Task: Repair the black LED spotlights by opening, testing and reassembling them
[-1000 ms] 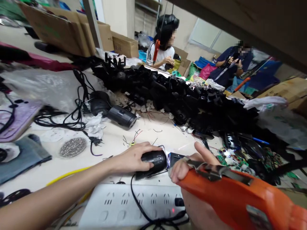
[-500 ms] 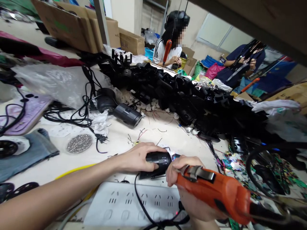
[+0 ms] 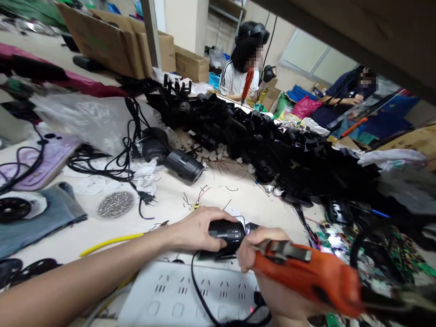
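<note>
Room on the white table runs as a strip, strewn with thin wire ends, between a glossy black rounded plastic casing and a wide heap of black plastic parts. The casing lies just behind the long white power strip, gripped by the left hand. The right hand's fingers close around an orange power screwdriver; green circuit boards crowd its outer side. Farther back, the open brown cardboard box holds dark items, too blurred to name.
</note>
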The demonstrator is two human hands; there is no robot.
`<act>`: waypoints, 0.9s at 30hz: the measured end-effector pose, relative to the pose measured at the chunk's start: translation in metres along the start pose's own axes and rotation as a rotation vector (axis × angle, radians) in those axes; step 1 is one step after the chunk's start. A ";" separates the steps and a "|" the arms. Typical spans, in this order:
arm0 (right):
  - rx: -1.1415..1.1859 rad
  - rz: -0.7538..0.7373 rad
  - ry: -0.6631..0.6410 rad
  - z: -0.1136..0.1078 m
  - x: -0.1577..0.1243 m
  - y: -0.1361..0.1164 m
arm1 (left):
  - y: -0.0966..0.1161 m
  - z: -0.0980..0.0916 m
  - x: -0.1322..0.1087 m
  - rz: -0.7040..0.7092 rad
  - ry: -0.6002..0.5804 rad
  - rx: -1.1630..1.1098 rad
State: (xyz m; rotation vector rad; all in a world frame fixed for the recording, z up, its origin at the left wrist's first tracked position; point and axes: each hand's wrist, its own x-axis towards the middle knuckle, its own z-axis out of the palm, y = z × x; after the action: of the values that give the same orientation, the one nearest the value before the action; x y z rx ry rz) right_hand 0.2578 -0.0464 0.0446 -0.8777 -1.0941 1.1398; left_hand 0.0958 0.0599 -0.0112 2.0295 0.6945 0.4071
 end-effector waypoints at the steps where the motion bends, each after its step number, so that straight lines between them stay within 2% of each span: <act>1: 0.026 -0.047 0.000 0.000 0.004 -0.005 | 0.001 0.001 -0.001 -0.008 0.004 0.001; 4: 0.070 -0.243 0.020 0.001 0.020 -0.014 | 0.001 0.004 -0.003 -0.010 0.031 -0.003; 6: 0.079 -0.291 0.053 0.003 0.029 -0.012 | -0.002 0.006 -0.005 -0.005 0.057 -0.024; 11: 0.110 -0.189 0.081 0.009 0.037 0.009 | -0.007 0.009 -0.005 0.007 0.072 -0.057; 19: 0.173 -0.178 0.042 0.008 0.048 0.027 | -0.008 0.010 -0.006 -0.045 0.106 -0.127; 24: 0.194 -0.116 0.001 0.007 0.050 0.012 | -0.004 0.010 -0.009 -0.111 0.108 -0.194; 27: 0.184 -0.137 -0.032 0.020 0.044 -0.002 | -0.003 0.011 -0.009 -0.114 0.104 -0.187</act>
State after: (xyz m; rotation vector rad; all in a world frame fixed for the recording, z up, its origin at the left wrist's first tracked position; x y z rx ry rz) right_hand 0.2413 -0.0038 0.0614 -0.6333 -1.0405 1.1233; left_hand 0.0934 0.0479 -0.0196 1.7937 0.8008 0.4944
